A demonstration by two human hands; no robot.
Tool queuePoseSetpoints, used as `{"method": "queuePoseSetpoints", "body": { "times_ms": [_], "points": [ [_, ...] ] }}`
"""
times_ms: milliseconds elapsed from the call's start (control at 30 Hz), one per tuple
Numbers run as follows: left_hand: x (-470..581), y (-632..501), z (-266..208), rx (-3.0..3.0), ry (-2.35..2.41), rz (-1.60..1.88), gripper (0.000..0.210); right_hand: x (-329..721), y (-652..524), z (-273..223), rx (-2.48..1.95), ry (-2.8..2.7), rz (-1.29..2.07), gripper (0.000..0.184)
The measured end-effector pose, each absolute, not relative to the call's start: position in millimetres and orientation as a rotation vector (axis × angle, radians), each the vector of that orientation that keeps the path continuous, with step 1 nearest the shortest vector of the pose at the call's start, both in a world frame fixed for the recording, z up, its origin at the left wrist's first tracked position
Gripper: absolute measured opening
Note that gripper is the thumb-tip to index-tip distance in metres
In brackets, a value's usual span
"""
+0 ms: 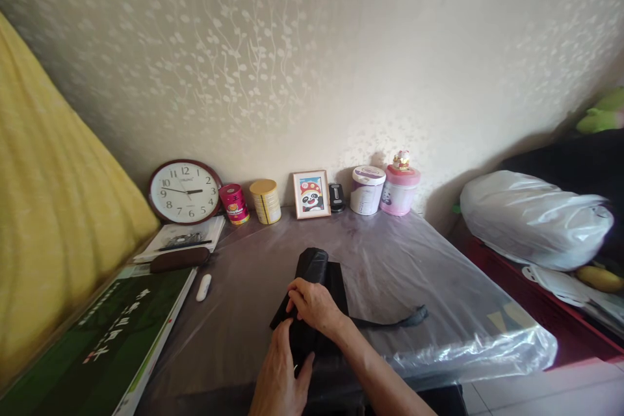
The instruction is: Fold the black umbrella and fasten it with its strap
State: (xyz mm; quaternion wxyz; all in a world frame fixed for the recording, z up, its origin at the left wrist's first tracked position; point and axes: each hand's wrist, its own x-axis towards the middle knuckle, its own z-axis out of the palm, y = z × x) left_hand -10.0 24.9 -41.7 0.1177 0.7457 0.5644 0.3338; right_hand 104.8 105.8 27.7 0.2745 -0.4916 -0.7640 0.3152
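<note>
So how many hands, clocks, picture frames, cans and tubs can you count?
Hands: 2, left hand and right hand
Clock: 1
Picture frame: 1
Cans: 2, pink can and yellow-lidded can
Tubs: 2, white tub and pink-lidded tub
Total: 8

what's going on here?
A person has both bare hands on a black folded item, exact kind unclear, at a plastic-covered table. The right hand has its fingers curled over the middle; the left hand holds it closer to the body. A black strap trails off to the right. Beyond stands a framed panda picture.
</note>
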Motion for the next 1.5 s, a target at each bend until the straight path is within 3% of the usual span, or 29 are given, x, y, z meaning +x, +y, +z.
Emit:
{"method": "queuePoseSetpoints", "body": {
  "times_ms": [400,600,733,967,1233,1500],
  "points": [
    [-15,27,-33,2.173,1.745,1.068,0.022,103,104,30,-1.395,-2.102,0.785,0.022],
    [-13,26,-20,2.254,1.754,1.110,0.032,101,105,33,-1.425,-2.128,0.744,0.023],
    [-11,27,-18,2.275,1.683,1.068,0.020,101,106,31,-1.414,-2.138,0.732,0.024],
    [-11,28,-32,2.296,1.683,0.963,0.053,101,105,28,-1.438,-2.149,0.626,0.024],
    [-9,30,-58,2.368,1.700,0.960,0.061,117,89,20,-1.026,-2.198,0.476,0.029],
    [-13,30,-65,2.380,1.699,0.814,0.068,129,128,3,-1.081,-2.306,0.315,0.029]
  ]
}}
